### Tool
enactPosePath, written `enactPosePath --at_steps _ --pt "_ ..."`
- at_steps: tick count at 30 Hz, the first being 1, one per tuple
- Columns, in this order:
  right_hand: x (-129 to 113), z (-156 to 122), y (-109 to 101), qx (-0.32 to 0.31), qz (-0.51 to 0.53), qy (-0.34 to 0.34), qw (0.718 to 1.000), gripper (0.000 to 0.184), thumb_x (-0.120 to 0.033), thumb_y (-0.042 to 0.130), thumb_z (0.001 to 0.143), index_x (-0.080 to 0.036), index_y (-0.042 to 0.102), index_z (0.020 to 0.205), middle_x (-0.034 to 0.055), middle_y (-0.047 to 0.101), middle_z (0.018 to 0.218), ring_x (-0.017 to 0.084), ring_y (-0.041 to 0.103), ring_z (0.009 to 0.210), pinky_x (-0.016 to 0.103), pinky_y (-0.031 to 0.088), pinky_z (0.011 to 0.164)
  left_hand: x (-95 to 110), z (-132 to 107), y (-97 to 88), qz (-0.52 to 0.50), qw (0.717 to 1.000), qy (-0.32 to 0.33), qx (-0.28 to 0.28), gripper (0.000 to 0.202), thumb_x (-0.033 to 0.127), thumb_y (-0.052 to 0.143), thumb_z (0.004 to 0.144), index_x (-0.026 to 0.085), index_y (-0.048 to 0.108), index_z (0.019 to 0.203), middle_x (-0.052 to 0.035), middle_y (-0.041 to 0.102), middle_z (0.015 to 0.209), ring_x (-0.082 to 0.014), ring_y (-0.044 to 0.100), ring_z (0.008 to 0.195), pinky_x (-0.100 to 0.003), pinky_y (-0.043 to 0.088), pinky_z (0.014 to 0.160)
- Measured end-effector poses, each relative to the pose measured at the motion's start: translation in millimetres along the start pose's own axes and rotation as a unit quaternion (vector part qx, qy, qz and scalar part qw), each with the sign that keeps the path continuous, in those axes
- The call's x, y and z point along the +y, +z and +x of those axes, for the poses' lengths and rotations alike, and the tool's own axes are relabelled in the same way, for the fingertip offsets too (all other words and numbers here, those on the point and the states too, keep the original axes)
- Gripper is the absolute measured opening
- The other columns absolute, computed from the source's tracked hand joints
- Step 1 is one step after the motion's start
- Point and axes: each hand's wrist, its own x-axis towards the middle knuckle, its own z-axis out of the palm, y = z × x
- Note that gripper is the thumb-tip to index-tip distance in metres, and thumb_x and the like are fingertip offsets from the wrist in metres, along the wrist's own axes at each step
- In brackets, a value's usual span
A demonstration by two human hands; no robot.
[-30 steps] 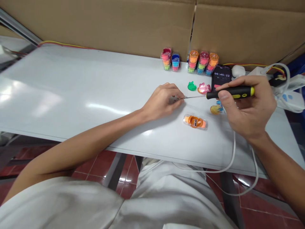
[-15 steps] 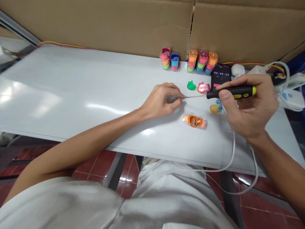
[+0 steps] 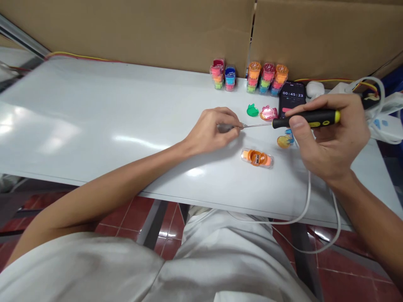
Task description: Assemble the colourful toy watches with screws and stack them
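Observation:
My right hand [image 3: 335, 136] grips a screwdriver [image 3: 305, 119] with a black and yellow handle, held nearly level over the table. Its thin metal shaft points left and ends at the fingertips of my left hand [image 3: 217, 128]. The fingers of that hand are pinched together round something small and greyish, mostly hidden by them. Just in front of my left hand, an orange pencil sharpener [image 3: 257, 158] in a clear case with orange ends lies flat. Beyond the shaft are a green plastic lid [image 3: 252, 110] and a pink one [image 3: 268, 113]. Yellow and blue pieces [image 3: 284, 141] lie beside my right hand.
Along the cardboard wall [image 3: 141, 33] stand several colourful stacked cases [image 3: 253, 77]. A phone [image 3: 292, 98] showing a running timer lies near a white charger case [image 3: 315, 89]. White cables [image 3: 308, 197] and a power strip [image 3: 385, 128] occupy the right side.
Both hands keep almost the same pose, with the screwdriver tip still at my left fingertips. The view shifts slightly, and the timer moves on one second.

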Motion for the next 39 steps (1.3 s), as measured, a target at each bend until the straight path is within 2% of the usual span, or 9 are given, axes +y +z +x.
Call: enactPosePath --at_steps 5,8,13,18,27,31,35,39 --pt "3 -1 -1 -0.002 -0.021 0.004 1.0 0.022 -0.032 0.078 0.088 -0.029 0.069 0.108 0.0022 0.074 0.095 0.021 0.075 0.085 0.032 0.054 0.053 1 0 -0.1 -0.036 0.999 -0.02 -0.007 0.022 0.021 0.065 0.085 0.018 0.085 0.096 -0.0058 0.078 0.103 -0.0166 0.071 0.085 -0.027 0.05 0.069" --pt "0 0 -2 -0.003 -0.029 0.015 0.999 0.02 -0.036 0.077 0.089 -0.03 0.07 0.108 0.0032 0.075 0.097 0.022 0.075 0.086 0.033 0.055 0.053 0 0 0.3 -0.044 0.999 -0.022 -0.012 0.021 0.021 0.066 0.086 0.017 0.084 0.096 -0.0064 0.078 0.103 -0.0161 0.07 0.084 -0.027 0.047 0.065" --pt "-2 0 -2 -0.012 -0.027 0.01 1.0 0.021 -0.035 0.077 0.09 -0.031 0.07 0.11 0.0032 0.075 0.099 0.022 0.076 0.091 0.036 0.062 0.062 0 0 0.1 -0.033 0.999 0.003 -0.016 0.022 0.022 0.065 0.087 0.019 0.084 0.097 -0.0072 0.077 0.107 -0.0174 0.071 0.089 -0.029 0.052 0.073" --pt "6 -2 2 -0.002 0.022 -0.031 0.999 0.026 -0.028 0.078 0.089 -0.03 0.07 0.113 0.0031 0.074 0.1 0.024 0.078 0.092 0.04 0.066 0.073 0 -1 -1.3 -0.03 0.999 0.026 -0.016 0.024 0.019 0.065 0.086 0.019 0.085 0.099 -0.0072 0.075 0.108 -0.0176 0.071 0.092 -0.029 0.054 0.078" --pt "9 -3 1 -0.014 0.027 -0.06 0.998 0.033 -0.02 0.079 0.086 -0.028 0.07 0.116 0.0004 0.074 0.102 0.02 0.078 0.094 0.034 0.067 0.079 -2 0 -0.8 -0.006 0.999 0.034 -0.015 0.025 0.02 0.066 0.085 0.023 0.086 0.1 -0.0064 0.076 0.111 -0.0198 0.072 0.099 -0.034 0.056 0.088" --pt "10 -3 0 -0.016 0.016 -0.064 0.998 0.033 -0.021 0.079 0.087 -0.028 0.069 0.117 -0.0003 0.074 0.102 0.02 0.078 0.094 0.034 0.066 0.077 -1 1 -1.2 -0.012 0.999 0.033 -0.023 0.027 0.02 0.067 0.085 0.021 0.085 0.105 -0.007 0.076 0.111 -0.0201 0.072 0.098 -0.034 0.056 0.085" --pt "11 -3 0 -0.02 0.017 -0.062 0.998 0.034 -0.022 0.08 0.085 -0.028 0.068 0.116 0.0005 0.075 0.102 0.021 0.079 0.093 0.035 0.067 0.077 -3 1 -1.0 -0.02 0.999 0.027 -0.02 0.022 0.022 0.068 0.085 0.019 0.084 0.1 -0.0066 0.075 0.103 -0.0189 0.07 0.091 -0.031 0.054 0.076" --pt "11 -3 0 -0.021 0.014 -0.064 0.998 0.033 -0.022 0.08 0.085 -0.028 0.068 0.115 0.0011 0.075 0.102 0.022 0.079 0.093 0.036 0.066 0.076 -5 2 -2.3 -0.017 0.999 0.02 -0.025 0.019 0.024 0.069 0.086 0.02 0.083 0.099 -0.0057 0.074 0.101 -0.0185 0.069 0.091 -0.031 0.054 0.076"
